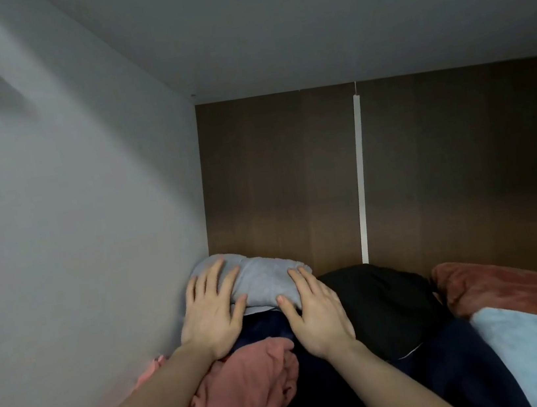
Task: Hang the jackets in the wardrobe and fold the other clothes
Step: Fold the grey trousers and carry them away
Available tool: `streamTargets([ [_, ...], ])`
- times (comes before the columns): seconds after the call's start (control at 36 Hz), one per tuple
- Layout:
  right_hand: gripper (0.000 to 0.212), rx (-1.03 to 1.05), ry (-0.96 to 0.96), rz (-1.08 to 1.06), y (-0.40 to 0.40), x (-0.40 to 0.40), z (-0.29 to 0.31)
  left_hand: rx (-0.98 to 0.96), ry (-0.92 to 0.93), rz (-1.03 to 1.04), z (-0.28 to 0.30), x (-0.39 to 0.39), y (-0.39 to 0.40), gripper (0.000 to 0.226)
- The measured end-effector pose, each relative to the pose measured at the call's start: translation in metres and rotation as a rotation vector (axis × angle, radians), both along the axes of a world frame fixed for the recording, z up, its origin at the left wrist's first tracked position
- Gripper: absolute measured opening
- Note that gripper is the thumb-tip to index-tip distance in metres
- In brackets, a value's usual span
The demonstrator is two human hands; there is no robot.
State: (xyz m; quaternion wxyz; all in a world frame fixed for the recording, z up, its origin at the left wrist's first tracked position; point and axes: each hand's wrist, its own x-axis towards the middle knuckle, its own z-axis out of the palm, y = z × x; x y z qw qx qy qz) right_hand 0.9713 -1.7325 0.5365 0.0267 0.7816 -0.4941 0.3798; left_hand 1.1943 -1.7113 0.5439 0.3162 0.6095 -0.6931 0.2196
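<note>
Straight ahead against the wall, the folded grey garment lies crosswise; my left hand and right hand press its ends, flat, apart

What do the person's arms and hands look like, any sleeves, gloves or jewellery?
Both forearms are bare as far as the picture shows, with no sleeves in view. The left hand and right hand wear no gloves, and no rings, watch or bracelets are visible.
</note>
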Motion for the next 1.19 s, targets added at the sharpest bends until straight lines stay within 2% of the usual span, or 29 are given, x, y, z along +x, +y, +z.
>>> streamTargets([
  [0.06,0.072,0.007,0.004,0.004,0.0,0.0,0.0,0.097,-0.032,-0.001,-0.004,0.003,-0.003,0.079],
  [0.17,0.072,0.015,0.006,0.004,0.0,0.003,-0.001,0.15,-0.02,-0.008,0.0,0.009,-0.004,0.066],
  [0.31,0.072,0.055,-0.049,0.021,0.002,0.003,0.0,0.125,0.147,-0.048,0.023,0.001,0.02,0.064],
  [0.42,0.074,0.111,-0.147,0.066,0.013,0.011,0.004,0.052,0.261,-0.082,0.036,-0.008,0.069,0.056],
  [0.58,0.067,0.055,-0.145,0.102,0.062,0.027,0.026,0.041,0.249,0.027,0.031,-0.024,0.172,0.052],
  [0.72,0.05,-0.002,-0.291,0.367,0.128,0.049,0.069,-0.036,0.34,0.172,0.02,-0.026,0.271,0.054],
  [0.81,0.042,-0.048,-0.279,0.547,0.17,0.055,0.081,-0.061,0.362,0.237,0.008,-0.031,0.335,0.057],
  [0.89,0.039,-0.01,-0.166,0.772,0.219,0.063,0.078,-0.061,0.368,0.318,-0.006,-0.032,0.404,0.055],
  [1.0,0.047,-0.052,0.038,1.028,0.298,0.081,0.064,-0.056,0.366,0.443,-0.028,-0.033,0.507,0.054],
  [1.19,0.059,-0.103,0.208,1.466,0.463,0.109,0.022,-0.111,0.489,0.838,-0.081,-0.073,0.704,0.048],
])
